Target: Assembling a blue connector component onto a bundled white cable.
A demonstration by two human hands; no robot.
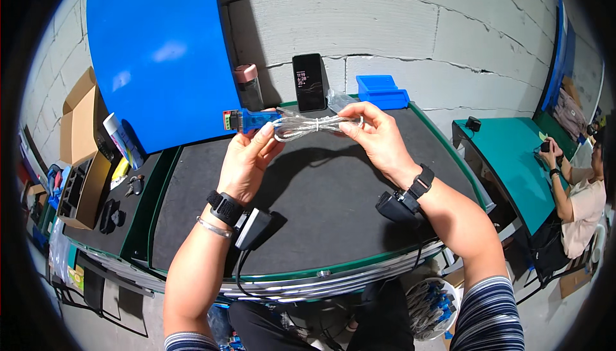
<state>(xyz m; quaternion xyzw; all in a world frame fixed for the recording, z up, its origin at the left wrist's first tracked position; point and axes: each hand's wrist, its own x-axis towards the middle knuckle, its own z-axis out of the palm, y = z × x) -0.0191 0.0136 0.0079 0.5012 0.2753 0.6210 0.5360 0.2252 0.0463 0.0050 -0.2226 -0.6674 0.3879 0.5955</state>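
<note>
A coiled clear-jacketed cable (pixel 308 126), tied at its middle, stretches between my two hands above the dark mat. At its left end is a translucent blue adapter (pixel 260 119) with a green terminal block. My left hand (pixel 247 155) pinches the adapter end where the cable meets it. With thumb and fingers, my right hand (pixel 378 136) grips the right end of the coil. Both wrists carry black straps with small devices attached.
Behind the mat (pixel 308 222) stand a phone (pixel 309 83), a pink-lidded bottle (pixel 249 86) and a blue bin (pixel 382 92). A cardboard box (pixel 83 178) and spray can (pixel 122 139) are at left. Below right is a bucket (pixel 454 299) of similar cables. Another person (pixel 581 203) sits at right.
</note>
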